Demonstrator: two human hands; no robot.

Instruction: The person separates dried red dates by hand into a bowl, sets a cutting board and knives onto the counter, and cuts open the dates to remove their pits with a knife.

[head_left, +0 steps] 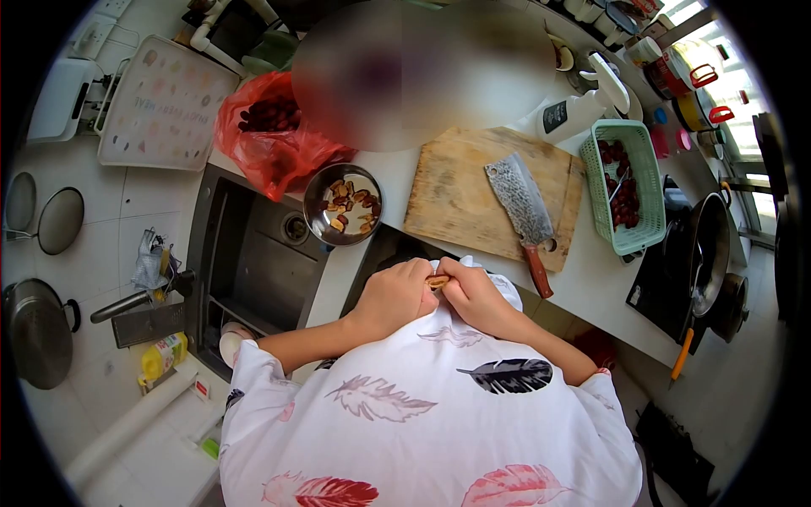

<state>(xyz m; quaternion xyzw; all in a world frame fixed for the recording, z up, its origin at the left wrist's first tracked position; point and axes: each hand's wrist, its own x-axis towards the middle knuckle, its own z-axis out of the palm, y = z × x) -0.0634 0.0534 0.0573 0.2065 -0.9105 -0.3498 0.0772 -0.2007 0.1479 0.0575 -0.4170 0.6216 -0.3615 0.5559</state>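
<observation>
Two hands point(393, 291) point(480, 297) pinch a date point(437, 281) — tray point(160, 139) reads "ENJOY EVERY MEAL"

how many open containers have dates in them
3: red bag near the sink, steel bowl beside the bag, green basket right of the cutting board; more may be hidden.

The dark sink point(253, 245) is located left of centre, with a round drain point(295, 226) in the basin floor. A white tray point(169, 106) with printed motifs is positioned beyond it. Two mesh strainers point(62, 221) and a metal pot point(38, 334) with a black handle are located against the white tiles point(97, 190) at far left. A yellow bottle point(165, 357) is positioned near the sink. At right, a dark pan point(711, 253) is located at the black cooktop point(655, 296); an orange handle point(682, 357) projects nearby. A white spray bottle point(574, 111) is positioned toward the rear of the white counter point(593, 291)
</observation>
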